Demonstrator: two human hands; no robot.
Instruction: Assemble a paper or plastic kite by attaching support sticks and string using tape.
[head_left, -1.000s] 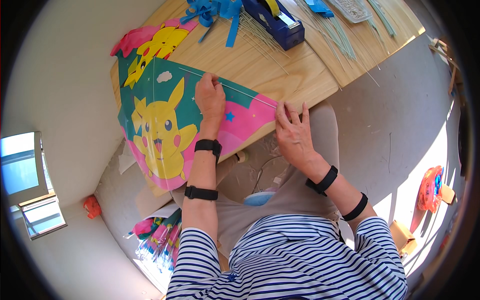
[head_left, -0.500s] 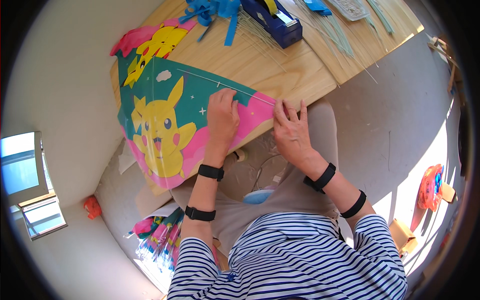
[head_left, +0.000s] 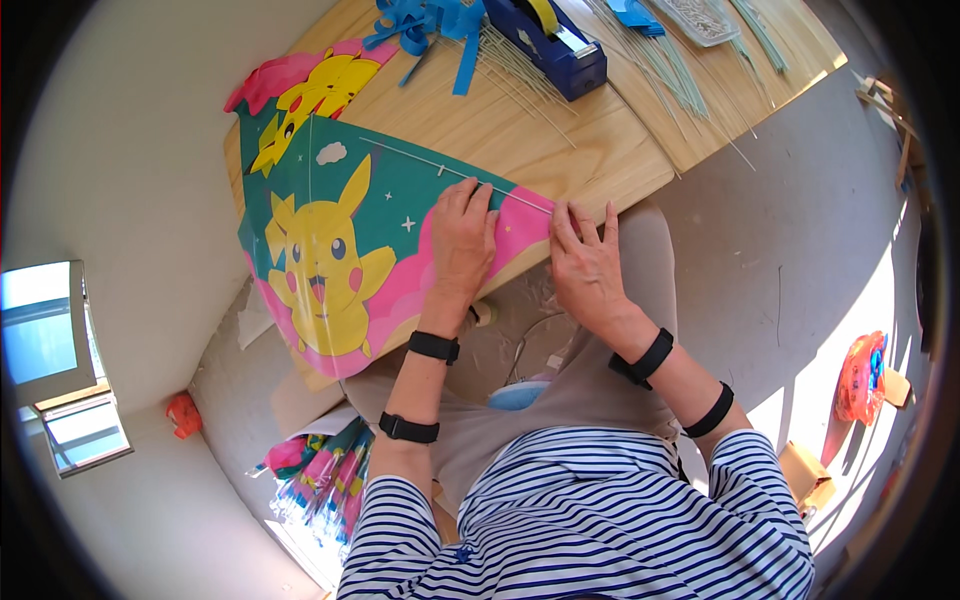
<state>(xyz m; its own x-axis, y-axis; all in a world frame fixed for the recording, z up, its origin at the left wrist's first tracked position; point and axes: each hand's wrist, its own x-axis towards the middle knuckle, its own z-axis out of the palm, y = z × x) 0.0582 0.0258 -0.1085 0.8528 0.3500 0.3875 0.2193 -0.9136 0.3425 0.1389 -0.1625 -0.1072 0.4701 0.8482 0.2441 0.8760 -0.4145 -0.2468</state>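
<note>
A kite [head_left: 385, 285] in green and pink, printed with a yellow cartoon figure, lies on the wooden table. Along its far right edge runs a thin white rod [head_left: 400, 152] with a small white clip [head_left: 441, 170] on it. My left hand [head_left: 464, 240] is closed, its fingertips on the rod a little right of the clip. At the kite's right corner, my right hand [head_left: 586, 262] pinches the edge by the rod's end, its other fingers raised and apart. Both thumbs are mostly hidden.
A blue tape dispenser [head_left: 560, 60], blue ribbon [head_left: 465, 60], loose thin sticks [head_left: 660, 75] and a clear plastic tray [head_left: 700, 18] occupy the far side of the table [head_left: 590, 150]. Another yellow printed piece [head_left: 325, 88] lies at the far left. Colourful folded kites [head_left: 325, 465] sit below left.
My left hand has slid right along the rod, toward my right hand. The kite has shifted very slightly right; my right hand stays at the corner.
</note>
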